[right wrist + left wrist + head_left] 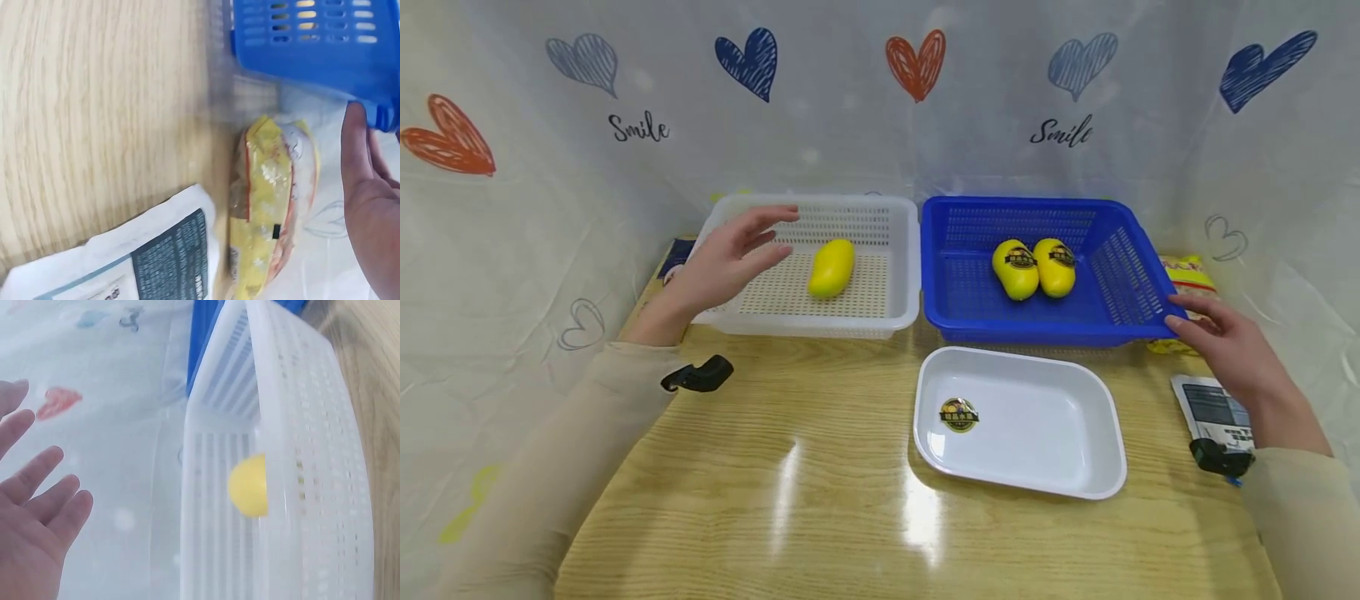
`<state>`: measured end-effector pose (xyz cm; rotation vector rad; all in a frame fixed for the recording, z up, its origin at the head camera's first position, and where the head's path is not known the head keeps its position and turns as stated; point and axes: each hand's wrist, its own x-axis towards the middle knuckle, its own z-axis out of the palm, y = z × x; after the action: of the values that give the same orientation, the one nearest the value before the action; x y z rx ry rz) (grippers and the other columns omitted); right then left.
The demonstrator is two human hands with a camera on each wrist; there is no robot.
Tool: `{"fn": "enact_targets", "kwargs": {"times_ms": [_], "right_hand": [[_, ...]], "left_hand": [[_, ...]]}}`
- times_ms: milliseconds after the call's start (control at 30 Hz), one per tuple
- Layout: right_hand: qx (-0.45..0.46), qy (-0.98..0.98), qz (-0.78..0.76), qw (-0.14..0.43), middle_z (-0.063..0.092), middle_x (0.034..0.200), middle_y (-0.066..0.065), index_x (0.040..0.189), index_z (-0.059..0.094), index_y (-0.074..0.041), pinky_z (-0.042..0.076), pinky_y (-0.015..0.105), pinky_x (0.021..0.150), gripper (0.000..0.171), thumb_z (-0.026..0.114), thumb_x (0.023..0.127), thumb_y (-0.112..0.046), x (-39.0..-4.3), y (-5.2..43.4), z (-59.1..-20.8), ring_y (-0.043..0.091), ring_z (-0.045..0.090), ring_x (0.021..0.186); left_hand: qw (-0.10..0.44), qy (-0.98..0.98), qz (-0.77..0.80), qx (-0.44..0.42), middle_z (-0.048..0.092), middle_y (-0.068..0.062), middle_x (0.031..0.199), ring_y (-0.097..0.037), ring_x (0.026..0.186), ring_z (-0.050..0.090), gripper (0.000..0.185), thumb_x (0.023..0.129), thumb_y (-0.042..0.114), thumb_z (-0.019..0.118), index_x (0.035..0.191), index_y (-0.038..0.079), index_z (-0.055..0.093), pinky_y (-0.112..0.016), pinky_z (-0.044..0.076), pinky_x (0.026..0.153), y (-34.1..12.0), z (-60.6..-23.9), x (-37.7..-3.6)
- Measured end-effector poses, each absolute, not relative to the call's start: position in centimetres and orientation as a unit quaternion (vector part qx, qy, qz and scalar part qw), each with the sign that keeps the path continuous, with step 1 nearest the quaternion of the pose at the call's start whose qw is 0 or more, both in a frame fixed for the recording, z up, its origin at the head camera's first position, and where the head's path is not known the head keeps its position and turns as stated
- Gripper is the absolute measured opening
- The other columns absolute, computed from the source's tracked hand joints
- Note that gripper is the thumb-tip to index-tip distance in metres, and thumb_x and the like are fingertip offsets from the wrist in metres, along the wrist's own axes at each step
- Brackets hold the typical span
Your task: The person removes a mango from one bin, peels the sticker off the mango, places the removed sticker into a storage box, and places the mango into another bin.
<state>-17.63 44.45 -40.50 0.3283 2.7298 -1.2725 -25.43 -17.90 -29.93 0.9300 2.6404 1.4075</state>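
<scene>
Blue plastic forms the slotted basket [1022, 328] just left of the right hand [1236, 346], whose thumb and forefinger pinch the rim at its near right corner. Inside it, farther left of that hand, two yellow mangoes lie side by side, touching: the left mango [1016, 275] and the right mango [1056, 273], each bearing a dark label.

The left hand [730, 258] hovers over the left part of a white basket [805, 323], palm turned inward, fingers spread and slightly bent, thumb apart from them. It holds nothing. Just right of its fingertips, and apart from them, a single yellow mango [832, 268] lies tilted on the white basket's floor. The two baskets stand side by side between the hands, white nearer the left, blue nearer the right.

Left of the right hand and closer to the person sits a white tray [1037, 429], with a round label [959, 414] showing on its floor toward the left end. A yellow packet [269, 206] lies just beyond the right hand, partly behind the blue basket's corner, and a grey-and-white pouch [1206, 404] lies partly under the right wrist in the head view. Under both hands spreads a wood-grain table [722, 500]; beyond them hangs a pale curtain [850, 150] printed with hearts and the word "Smile".
</scene>
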Motion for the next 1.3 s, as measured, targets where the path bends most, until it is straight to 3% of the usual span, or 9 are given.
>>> {"fn": "enact_targets", "kwargs": {"times_ms": [67,100,200,333,567,933,1100,1300], "right_hand": [[0.114,0.899,-0.419,0.059,0.038,0.146,0.013,0.154,0.030,-0.034,0.034,0.068,0.100,0.066,0.048,0.095,-0.059,-17.6,44.7,-40.8,0.030,0.040,0.123],[0.115,0.901,-0.415,0.057,0.039,0.144,0.011,0.153,0.030,-0.035,0.037,0.065,0.098,0.066,0.047,0.094,-0.060,-17.6,44.9,-40.9,0.023,0.043,0.119],[0.111,0.900,-0.419,0.048,0.045,0.135,0.002,0.153,0.032,-0.034,0.050,0.039,0.092,0.064,0.048,0.095,-0.057,-17.5,45.1,-41.3,0.006,0.048,0.105],[0.082,0.872,-0.481,0.034,0.045,0.131,-0.004,0.152,0.034,-0.028,0.049,0.010,0.075,0.059,0.050,0.098,-0.046,-17.5,44.9,-41.7,-0.005,0.053,0.097],[0.033,0.733,-0.679,0.015,0.048,0.126,-0.005,0.145,0.042,-0.013,0.053,0.015,0.076,0.049,0.057,0.099,-0.021,-17.5,44.5,-42.0,-0.001,0.061,0.096],[0.017,0.720,-0.693,0.017,0.050,0.124,-0.004,0.145,0.040,-0.015,0.056,0.021,0.073,0.047,0.054,0.100,-0.017,-17.7,44.5,-42.4,0.001,0.064,0.095],[0.001,0.701,-0.713,0.015,0.049,0.125,-0.002,0.144,0.039,-0.013,0.056,0.023,0.073,0.045,0.051,0.101,-0.013,-17.6,44.5,-42.6,0.003,0.065,0.097],[0.001,0.683,-0.730,0.012,0.050,0.125,-0.002,0.142,0.041,-0.014,0.056,0.023,0.073,0.041,0.050,0.101,-0.010,-17.4,44.4,-42.8,0.004,0.065,0.096]], "left_hand": [[0.013,0.840,0.438,0.319,0.042,-0.007,0.149,-0.021,0.138,0.038,0.042,0.100,0.014,0.057,0.141,0.006,0.049,-0.044,0.028,0.114,-16.4,-30.0,-25.9],[0.020,0.840,0.431,0.328,0.043,-0.007,0.149,-0.021,0.137,0.038,0.042,0.100,0.016,0.057,0.140,0.006,0.049,-0.043,0.029,0.114,-15.7,-30.0,-26.1],[0.034,0.843,0.404,0.352,0.047,-0.005,0.145,-0.020,0.136,0.040,0.043,0.100,0.022,0.058,0.140,0.009,0.050,-0.038,0.031,0.113,-13.3,-30.2,-26.7],[0.048,0.840,0.389,0.375,0.051,-0.002,0.142,-0.017,0.134,0.042,0.042,0.100,0.027,0.057,0.139,0.010,0.052,-0.033,0.033,0.112,-10.3,-30.3,-27.3],[0.073,0.822,0.396,0.403,0.051,0.001,0.140,-0.013,0.135,0.039,0.040,0.102,0.031,0.053,0.138,0.014,0.053,-0.030,0.034,0.110,-5.9,-30.2,-27.7],[0.093,0.803,0.385,0.446,0.054,0.002,0.138,-0.009,0.129,0.046,0.038,0.102,0.030,0.054,0.137,0.015,0.054,-0.031,0.038,0.107,-2.2,-30.9,-27.6],[0.108,0.815,0.398,0.407,0.054,0.001,0.139,-0.010,0.129,0.047,0.039,0.102,0.031,0.054,0.137,0.015,0.053,-0.026,0.037,0.107,-0.3,-31.7,-28.1],[0.121,0.845,0.425,0.300,0.057,-0.001,0.135,-0.012,0.124,0.051,0.037,0.102,0.031,0.052,0.136,0.017,0.052,-0.025,0.040,0.103,2.8,-33.3,-29.4]]}}
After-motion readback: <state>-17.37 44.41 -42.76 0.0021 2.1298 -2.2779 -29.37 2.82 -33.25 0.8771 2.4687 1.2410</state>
